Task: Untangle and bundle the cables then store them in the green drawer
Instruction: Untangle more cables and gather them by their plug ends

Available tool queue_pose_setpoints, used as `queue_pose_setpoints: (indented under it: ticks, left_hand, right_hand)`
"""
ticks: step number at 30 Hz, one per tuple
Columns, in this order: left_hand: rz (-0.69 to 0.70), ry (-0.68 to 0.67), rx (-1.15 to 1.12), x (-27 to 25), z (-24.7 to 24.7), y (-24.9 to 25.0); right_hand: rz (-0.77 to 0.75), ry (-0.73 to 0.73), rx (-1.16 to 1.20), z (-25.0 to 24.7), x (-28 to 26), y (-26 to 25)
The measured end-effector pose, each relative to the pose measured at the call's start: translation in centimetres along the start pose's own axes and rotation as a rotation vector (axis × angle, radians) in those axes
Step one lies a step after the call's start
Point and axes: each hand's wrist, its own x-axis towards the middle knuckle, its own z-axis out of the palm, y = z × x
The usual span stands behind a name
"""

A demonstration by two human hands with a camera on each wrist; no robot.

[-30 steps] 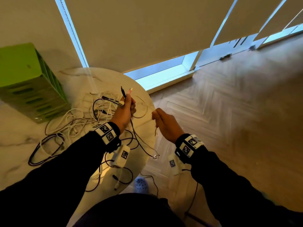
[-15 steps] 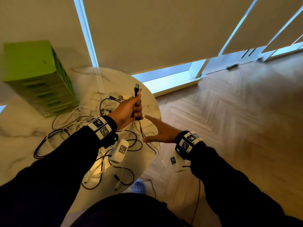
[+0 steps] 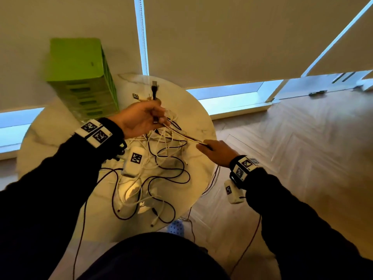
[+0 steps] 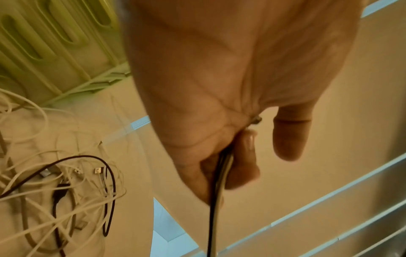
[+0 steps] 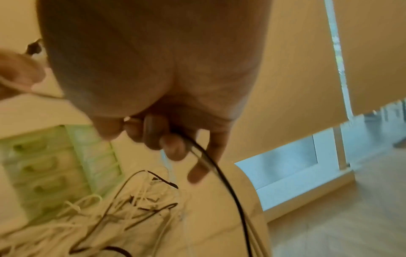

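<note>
Round table (image 3: 197,118): green drawer unit (image 3: 80,77), loose cables (image 3: 161,158).

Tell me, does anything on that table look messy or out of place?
Yes: black and white cables lie in a tangled heap on the table, with some strands trailing over its edge. The left hand and right hand stretch a few between them.

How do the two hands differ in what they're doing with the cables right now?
The left hand is raised over the table, gripping the cables near their plug ends, which stick up above it; the right hand is lower, at the table's edge, holding them further along. From the left hand cables run taut; past the right hand they hang slack. Both hold the same black and white pair.
</note>
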Motion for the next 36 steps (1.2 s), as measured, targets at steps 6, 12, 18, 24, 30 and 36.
queue_pose_setpoints:
  ticks: [6,12,18,24,30,36]
  left_hand:
    - [0.348,0.319,-0.261,0.7,-0.9,0.7]
    - [0.281,0.676,-0.016,2.8,-1.3,-1.7]
    - [0.172,0.617,0.119,3.0,-2.1,-4.9]
    - [0.091,0.61,0.094,3.0,-1.8,-7.5]
    - [0.042,0.581,0.113,2.7,-0.8,-9.3]
    - [0.013,0.591,0.175,2.5,-0.9,-10.0]
  right_hand:
    - [-0.154,0.029,-0.191,3.8,0.1,-1.7]
    - [-0.294,-0.297,-0.2,10.3,-1.3,-6.2]
    - [-0.214,-0.394,0.324,9.7,1.3,-3.3]
    - [0.238,-0.183,0.548,9.4,8.1,0.6]
    - [0.272,-0.148,0.323,10.7,11.9,1.7]
    - [0.402,-0.073,0.531,10.5,13.8,3.2]
